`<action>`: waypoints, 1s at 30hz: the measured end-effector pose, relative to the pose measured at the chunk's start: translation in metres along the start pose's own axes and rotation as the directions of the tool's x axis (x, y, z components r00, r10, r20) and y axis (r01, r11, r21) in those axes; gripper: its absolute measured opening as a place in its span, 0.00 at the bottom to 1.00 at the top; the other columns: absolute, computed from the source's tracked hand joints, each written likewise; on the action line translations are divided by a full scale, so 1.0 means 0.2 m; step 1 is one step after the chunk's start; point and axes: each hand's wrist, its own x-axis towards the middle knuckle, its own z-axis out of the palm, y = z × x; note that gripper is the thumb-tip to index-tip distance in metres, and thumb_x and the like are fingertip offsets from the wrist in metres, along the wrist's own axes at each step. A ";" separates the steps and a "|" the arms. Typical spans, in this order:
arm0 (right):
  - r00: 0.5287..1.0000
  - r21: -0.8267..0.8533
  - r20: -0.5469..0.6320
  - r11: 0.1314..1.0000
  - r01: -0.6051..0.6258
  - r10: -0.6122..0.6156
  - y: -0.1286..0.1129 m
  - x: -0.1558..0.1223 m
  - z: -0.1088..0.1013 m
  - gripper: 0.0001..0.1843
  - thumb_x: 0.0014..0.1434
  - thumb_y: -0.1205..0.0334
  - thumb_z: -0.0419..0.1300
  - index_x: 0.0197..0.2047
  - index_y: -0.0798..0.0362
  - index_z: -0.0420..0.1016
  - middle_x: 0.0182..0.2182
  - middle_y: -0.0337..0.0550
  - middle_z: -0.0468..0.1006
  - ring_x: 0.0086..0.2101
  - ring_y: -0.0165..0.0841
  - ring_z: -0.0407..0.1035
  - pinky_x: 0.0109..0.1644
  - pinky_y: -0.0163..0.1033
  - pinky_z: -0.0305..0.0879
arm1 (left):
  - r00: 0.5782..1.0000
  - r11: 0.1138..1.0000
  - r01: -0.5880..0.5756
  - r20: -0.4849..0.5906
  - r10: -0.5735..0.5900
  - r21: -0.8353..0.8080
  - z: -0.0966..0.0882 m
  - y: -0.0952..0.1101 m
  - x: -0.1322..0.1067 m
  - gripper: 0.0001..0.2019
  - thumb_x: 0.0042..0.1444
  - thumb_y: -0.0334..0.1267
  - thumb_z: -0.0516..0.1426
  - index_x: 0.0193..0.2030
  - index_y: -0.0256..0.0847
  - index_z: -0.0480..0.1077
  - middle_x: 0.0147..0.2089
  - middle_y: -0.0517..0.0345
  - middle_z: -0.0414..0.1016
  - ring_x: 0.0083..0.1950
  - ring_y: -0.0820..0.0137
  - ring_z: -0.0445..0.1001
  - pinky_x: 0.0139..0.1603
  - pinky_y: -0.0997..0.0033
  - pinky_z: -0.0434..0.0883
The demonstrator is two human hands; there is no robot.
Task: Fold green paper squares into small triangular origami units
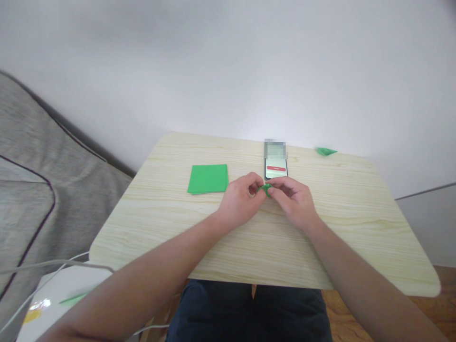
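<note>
Between my two hands is a small folded piece of green paper [266,188], mostly covered by the fingers. My left hand [242,198] pinches its left side between thumb and fingers. On the other side, my right hand [295,199] grips it with thumb and fingertips. Both hands are just above or on the table, close to the near end of a phone [276,166] with a lit screen. A stack of green paper sheets [208,178] lies flat to the left of my left hand.
The pale wooden table [142,228] has rounded corners and meets a white wall at the back. A folded green paper piece [326,151] rests near its far right edge. Grey fabric furniture [71,190] stands at the left, with white cables [60,263] running below it.
</note>
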 end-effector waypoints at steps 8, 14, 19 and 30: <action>0.994 -0.201 -0.069 0.977 0.068 -0.083 0.00 0.00 0.01 0.04 0.59 0.64 0.65 0.38 0.50 0.82 0.33 0.40 0.82 0.32 0.34 0.76 0.36 0.39 0.73 | 0.998 0.993 -0.058 0.021 0.056 0.100 0.00 0.00 -0.01 0.02 0.57 0.34 0.59 0.37 0.42 0.72 0.33 0.61 0.74 0.36 0.70 0.71 0.37 0.69 0.67; 0.977 -0.305 -0.067 0.936 0.174 -0.204 -0.02 0.00 0.01 0.03 0.58 0.67 0.65 0.36 0.50 0.80 0.32 0.39 0.81 0.32 0.32 0.75 0.37 0.39 0.72 | 0.998 0.993 -0.057 0.026 0.055 0.100 0.00 0.00 -0.01 0.03 0.56 0.33 0.59 0.38 0.43 0.72 0.33 0.61 0.75 0.36 0.70 0.71 0.37 0.69 0.67; 0.977 -0.294 -0.061 0.939 0.177 -0.203 -0.02 -0.01 0.01 0.02 0.59 0.66 0.64 0.36 0.50 0.79 0.32 0.40 0.80 0.32 0.33 0.75 0.38 0.40 0.72 | 0.998 0.995 -0.051 0.031 0.048 0.083 0.00 0.00 -0.01 0.04 0.57 0.32 0.58 0.38 0.43 0.72 0.34 0.61 0.75 0.37 0.70 0.72 0.39 0.69 0.68; 0.998 -0.084 -0.031 0.995 -0.058 0.056 0.00 0.00 0.02 0.06 0.61 0.57 0.65 0.40 0.49 0.77 0.30 0.40 0.81 0.30 0.34 0.75 0.33 0.39 0.70 | 0.998 0.998 -0.066 -0.017 0.066 0.002 -0.01 0.03 -0.01 0.03 0.59 0.31 0.57 0.38 0.43 0.72 0.34 0.63 0.75 0.37 0.72 0.71 0.42 0.70 0.67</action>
